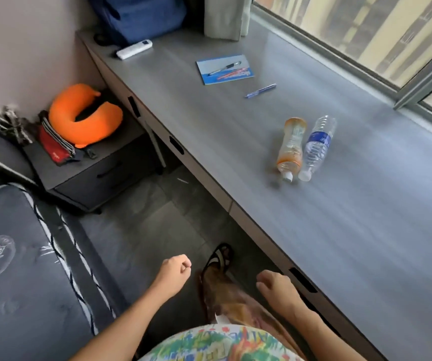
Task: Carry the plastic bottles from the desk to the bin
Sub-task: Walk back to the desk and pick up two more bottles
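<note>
Orange-tinted bottle [290, 148]: clear plastic, on its side on the grey desk [366, 217], white cap toward the viewer.
Blue-labelled bottle [317, 147]: clear, ribbed, touching the first; label writing unreadable.
Left hand [174, 273]: loosely curled, holding nothing.
Right hand [274, 285]: loosely curled, holding nothing.

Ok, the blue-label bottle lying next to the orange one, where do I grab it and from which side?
Probably take the blue-label bottle around its labelled middle, coming down from above with the right hand. It lies on its side on the desk, cap toward you, and the orange bottle lies close along its left, nearly touching near the caps. Its right side is open, so set the fingers there.
</note>
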Available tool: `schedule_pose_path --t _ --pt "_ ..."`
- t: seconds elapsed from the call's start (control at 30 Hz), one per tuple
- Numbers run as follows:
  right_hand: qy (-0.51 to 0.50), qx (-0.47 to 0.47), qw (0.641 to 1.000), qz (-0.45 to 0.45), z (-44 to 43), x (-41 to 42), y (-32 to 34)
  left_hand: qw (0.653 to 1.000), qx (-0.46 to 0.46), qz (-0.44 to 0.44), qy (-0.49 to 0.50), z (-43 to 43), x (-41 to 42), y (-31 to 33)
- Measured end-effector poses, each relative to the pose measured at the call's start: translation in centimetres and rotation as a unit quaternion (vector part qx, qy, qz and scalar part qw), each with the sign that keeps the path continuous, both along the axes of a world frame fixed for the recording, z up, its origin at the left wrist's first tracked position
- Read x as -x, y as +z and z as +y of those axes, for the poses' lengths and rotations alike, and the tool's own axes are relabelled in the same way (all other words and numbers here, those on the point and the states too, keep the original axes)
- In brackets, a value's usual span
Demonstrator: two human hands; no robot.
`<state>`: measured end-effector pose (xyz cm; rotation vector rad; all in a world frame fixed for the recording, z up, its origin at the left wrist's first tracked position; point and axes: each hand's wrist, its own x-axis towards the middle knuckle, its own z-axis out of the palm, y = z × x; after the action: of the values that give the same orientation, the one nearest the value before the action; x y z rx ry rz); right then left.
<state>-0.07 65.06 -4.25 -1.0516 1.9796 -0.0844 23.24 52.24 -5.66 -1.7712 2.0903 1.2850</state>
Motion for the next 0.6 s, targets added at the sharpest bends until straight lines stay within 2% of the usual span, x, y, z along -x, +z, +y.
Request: schedule_pose_path --t 0.17,0.3,0.47,0.6 --pt "-0.099 0.124 0.987 0.021 -8.0 2.6 1.8 0.998 0.011 0.0 -0.059 -6.8 3.7 1.1" --pt "-0.242 0.196 0.949 0.054 -11.6 5.8 3.1 0.996 0.028 0.041 -0.069 -11.8 7.3 2.3" --pt "-0.4 0.221 0.886 0.073 -13.4 9.5 4.1 0.992 0.025 0.083 -0.097 -16.0 12.6 3.9" --pt "-0.461 0.207 0.86 0.077 -14.9 12.1 3.7 0.982 0.017 0.097 -0.163 -18.4 16.9 4.6"
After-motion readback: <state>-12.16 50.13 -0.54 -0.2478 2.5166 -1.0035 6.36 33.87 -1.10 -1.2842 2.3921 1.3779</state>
